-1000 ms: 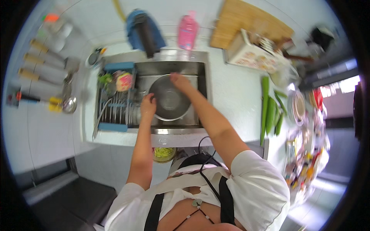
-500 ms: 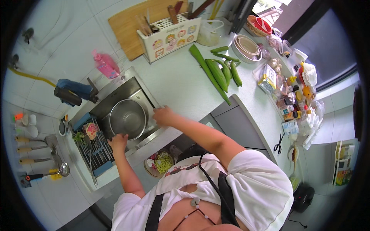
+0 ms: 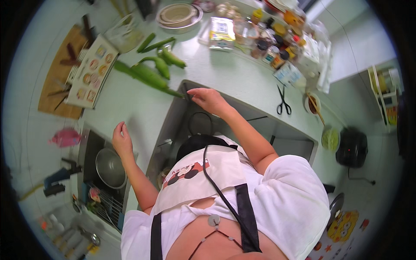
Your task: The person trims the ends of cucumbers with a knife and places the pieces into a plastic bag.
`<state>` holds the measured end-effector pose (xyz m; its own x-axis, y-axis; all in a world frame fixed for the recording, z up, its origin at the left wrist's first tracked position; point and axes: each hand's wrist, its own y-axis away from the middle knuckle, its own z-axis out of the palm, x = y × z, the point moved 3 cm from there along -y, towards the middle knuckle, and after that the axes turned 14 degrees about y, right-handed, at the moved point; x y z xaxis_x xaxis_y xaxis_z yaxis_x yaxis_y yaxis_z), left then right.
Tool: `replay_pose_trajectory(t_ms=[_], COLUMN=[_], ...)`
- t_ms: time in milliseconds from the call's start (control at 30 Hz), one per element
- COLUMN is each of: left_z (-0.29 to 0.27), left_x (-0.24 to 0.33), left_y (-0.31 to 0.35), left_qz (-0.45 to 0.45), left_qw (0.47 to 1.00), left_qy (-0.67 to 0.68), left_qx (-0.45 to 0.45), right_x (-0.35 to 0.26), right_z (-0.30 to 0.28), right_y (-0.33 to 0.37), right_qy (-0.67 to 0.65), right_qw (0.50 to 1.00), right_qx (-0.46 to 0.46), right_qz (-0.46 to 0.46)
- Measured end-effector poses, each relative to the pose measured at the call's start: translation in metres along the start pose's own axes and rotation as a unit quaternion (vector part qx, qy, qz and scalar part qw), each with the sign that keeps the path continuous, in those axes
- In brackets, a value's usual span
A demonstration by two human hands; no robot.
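Note:
My right hand (image 3: 209, 102) is held over the counter's inner edge, fingers stretched out and holding nothing. Its fingertips are close to the thin end of a long green vegetable (image 3: 147, 77). Beyond that lie several green peppers (image 3: 172, 59) and slimmer green pods (image 3: 147, 42) on the white counter. My left hand (image 3: 123, 138) hovers above the counter beside the sink, empty, with its fingers extended. A round metal strainer bowl (image 3: 111, 167) sits in the sink (image 3: 92, 145), left of that hand.
A knife block (image 3: 92, 71) stands before a wooden board (image 3: 55, 86) at the far left. Nested round bowls (image 3: 177, 16), a silver-and-yellow packet (image 3: 222, 32) and several bottles crowd the back. Scissors (image 3: 284, 100) and a small sauce bowl (image 3: 313, 104) lie at the right.
My view and body have turned right, away from the sink. Both hands have left the sink's edge; the right is now near the green vegetables. The strainer bowl stays in the sink.

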<state>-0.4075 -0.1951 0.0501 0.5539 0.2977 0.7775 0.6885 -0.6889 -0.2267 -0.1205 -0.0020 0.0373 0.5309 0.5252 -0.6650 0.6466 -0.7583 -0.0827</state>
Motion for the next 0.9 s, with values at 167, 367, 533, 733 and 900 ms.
replay_pose_trajectory(t_ms=[167, 367, 533, 733, 900], left_z=[0.081, 0.145, 0.181, 0.192, 0.197], left_x=[0.045, 0.072, 0.083, 0.077, 0.103], left_y=[-0.02, -0.023, -0.013, -0.005, -0.006], left_qz=[0.045, 0.042, 0.02, 0.04, 0.063], left_qw=[0.995, 0.989, 0.986, 0.987, 0.988], left_qy=[0.055, 0.068, 0.092, 0.08, 0.046], left_qx=[-0.073, -0.123, -0.137, -0.134, -0.132], right_x=[0.089, 0.168, 0.212, 0.248, 0.269], right_z=[-0.056, -0.097, -0.126, -0.148, -0.131], right_y=[0.05, 0.106, 0.15, 0.197, 0.208], right_qy=[0.066, 0.142, 0.301, 0.347, 0.34], right_qw=[0.989, 0.955, 0.872, 0.802, 0.801], right_qx=[0.047, 0.046, -0.007, 0.018, 0.043], right_qz=[0.127, 0.256, 0.385, 0.486, 0.49])
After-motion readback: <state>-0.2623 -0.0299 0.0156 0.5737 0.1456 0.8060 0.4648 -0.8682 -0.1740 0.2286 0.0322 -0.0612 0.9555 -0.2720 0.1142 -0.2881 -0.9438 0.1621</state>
